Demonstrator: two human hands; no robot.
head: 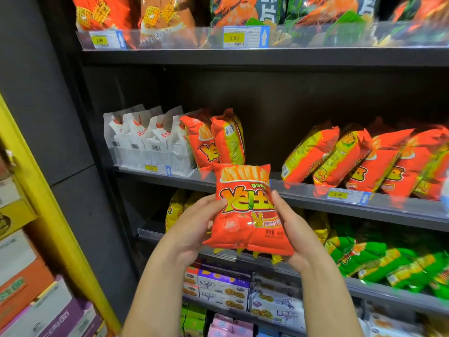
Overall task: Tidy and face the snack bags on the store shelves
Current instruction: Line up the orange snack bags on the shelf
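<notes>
A red snack bag (246, 210) with fries printed on its front is upright in front of the middle shelf (303, 195), front facing me. My left hand (194, 229) grips its left edge and my right hand (291, 234) grips its right edge and bottom corner. On that shelf, two matching red bags (213, 139) stand turned sideways on the left. Several more red bags (359, 159) lean over to the right. A gap on the shelf lies between these two groups, behind the held bag.
White bags (145, 137) stand at the middle shelf's left end. Orange and green bags (243, 13) fill the top shelf. Yellow and green bags (364, 259) lie on the shelf below, boxed cookies (223, 290) under that. A yellow post (48, 210) and cartons stand at left.
</notes>
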